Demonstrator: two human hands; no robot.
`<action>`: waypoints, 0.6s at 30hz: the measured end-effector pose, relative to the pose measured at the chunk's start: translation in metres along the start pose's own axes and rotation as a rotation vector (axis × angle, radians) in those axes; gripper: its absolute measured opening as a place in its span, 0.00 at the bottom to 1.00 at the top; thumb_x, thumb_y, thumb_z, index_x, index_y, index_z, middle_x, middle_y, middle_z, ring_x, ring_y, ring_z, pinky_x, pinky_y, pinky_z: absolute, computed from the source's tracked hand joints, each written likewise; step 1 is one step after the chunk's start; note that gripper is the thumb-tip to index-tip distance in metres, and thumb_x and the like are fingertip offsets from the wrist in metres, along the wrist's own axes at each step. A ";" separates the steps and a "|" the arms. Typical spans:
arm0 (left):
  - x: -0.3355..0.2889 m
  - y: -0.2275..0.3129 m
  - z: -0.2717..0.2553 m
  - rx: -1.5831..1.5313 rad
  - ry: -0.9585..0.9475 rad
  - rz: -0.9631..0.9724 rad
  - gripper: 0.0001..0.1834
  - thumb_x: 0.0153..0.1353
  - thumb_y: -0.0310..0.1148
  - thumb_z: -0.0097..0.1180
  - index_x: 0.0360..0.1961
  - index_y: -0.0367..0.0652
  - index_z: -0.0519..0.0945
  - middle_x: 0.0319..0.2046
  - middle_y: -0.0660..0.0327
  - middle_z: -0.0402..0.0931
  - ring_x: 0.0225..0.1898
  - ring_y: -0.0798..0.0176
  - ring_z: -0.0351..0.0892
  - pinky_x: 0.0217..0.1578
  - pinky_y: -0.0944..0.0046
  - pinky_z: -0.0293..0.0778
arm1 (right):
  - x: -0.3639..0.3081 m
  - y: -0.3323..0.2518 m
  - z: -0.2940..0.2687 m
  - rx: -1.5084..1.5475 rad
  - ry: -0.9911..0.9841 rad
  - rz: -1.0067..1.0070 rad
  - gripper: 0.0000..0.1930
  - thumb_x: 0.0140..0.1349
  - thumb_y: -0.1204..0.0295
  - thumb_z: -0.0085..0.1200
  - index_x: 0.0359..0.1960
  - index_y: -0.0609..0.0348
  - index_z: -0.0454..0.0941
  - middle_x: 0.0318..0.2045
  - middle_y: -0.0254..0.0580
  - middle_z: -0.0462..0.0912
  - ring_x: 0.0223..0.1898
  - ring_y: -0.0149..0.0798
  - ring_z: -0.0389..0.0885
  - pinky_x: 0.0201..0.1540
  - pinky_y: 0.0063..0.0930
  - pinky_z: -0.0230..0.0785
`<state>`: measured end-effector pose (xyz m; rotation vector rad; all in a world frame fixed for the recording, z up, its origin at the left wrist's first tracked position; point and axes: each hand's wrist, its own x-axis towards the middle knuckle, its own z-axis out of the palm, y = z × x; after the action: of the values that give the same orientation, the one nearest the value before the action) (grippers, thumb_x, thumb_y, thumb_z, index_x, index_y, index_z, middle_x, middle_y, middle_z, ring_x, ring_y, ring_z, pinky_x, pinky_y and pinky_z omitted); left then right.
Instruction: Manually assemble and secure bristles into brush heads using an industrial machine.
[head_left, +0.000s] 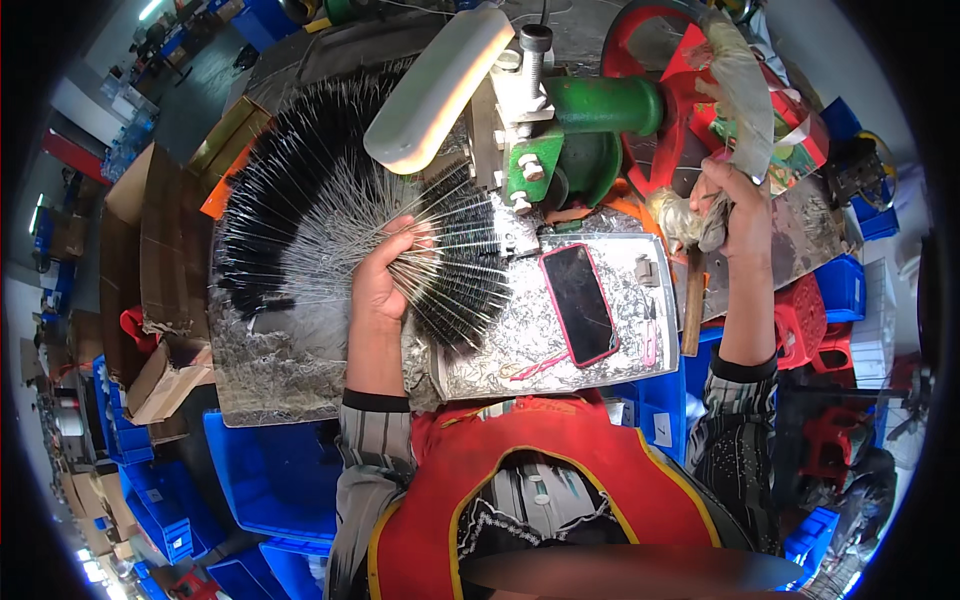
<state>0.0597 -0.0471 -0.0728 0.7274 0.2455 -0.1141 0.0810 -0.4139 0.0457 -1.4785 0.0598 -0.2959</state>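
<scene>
My left hand [378,285] is closed around the wire stems of a fan of thin black-bristled brushes [462,285]. Their bristled ends spread toward the metal head of a green hand-cranked machine [605,105]. Behind that hand lies a big round heap of similar wire brushes [262,225], bristles outward and bare stems toward the middle. On the right, my right hand [745,205] is closed on the cloth-wrapped rim [742,95] of the machine's red handwheel [622,60]. A white lamp [440,90] hangs over the heap and partly hides it.
A light tray [480,375] strewn with metal bits holds a red-cased phone [580,305] in front of the machine. A wooden stick [692,300] hangs below the wheel. Cardboard boxes [172,250] stand left of the bench; blue bins [270,470] sit below its edge. Red stools [800,320] are at right.
</scene>
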 end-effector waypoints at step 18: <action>0.003 0.005 0.006 0.068 0.068 0.007 0.15 0.47 0.18 0.49 0.40 0.31 0.70 0.32 0.49 0.75 0.31 0.59 0.77 0.33 0.63 0.75 | 0.007 0.008 -0.014 0.056 -0.064 0.080 0.06 0.45 0.74 0.54 0.21 0.65 0.73 0.15 0.41 0.74 0.15 0.34 0.74 0.18 0.24 0.65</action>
<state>0.0647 -0.0471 -0.0662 0.8003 0.3050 -0.0913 0.0862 -0.4289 0.0375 -1.4250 0.0581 -0.1841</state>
